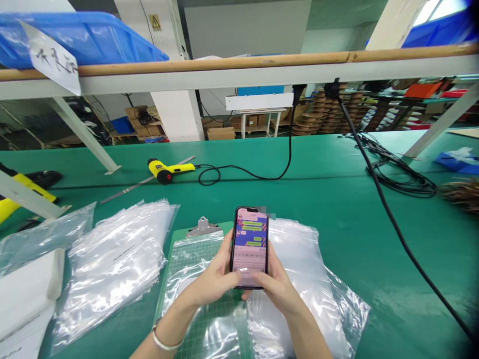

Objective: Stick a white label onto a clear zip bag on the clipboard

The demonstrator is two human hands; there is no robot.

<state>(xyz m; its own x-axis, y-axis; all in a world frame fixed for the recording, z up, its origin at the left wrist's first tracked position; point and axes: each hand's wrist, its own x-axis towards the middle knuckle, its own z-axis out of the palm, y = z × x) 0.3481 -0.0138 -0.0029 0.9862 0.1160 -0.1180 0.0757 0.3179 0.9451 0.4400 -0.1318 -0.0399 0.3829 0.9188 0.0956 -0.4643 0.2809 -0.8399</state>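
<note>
A phone (250, 249) is held upright between both hands, its screen showing a chat and an on-screen keyboard. My left hand (217, 276) wraps round its left edge, thumb over the lower screen. On the other side, my right hand (276, 279) grips the right edge, its thumb also over the keyboard. Beneath the hands lies a green clipboard (168, 279) with a metal clip (203, 227) and a clear plastic bag on it. A stack of clear bags (299, 254) sits to the right, partly under my right forearm.
More clear bags (119, 254) and white sheets (28, 294) lie at the left. A yellow heat gun (164, 170) rests behind on the green table (337, 209). Black cables (396, 169) are coiled at right, one hanging across. A shelf rail (224, 64) holds a blue bin (86, 40).
</note>
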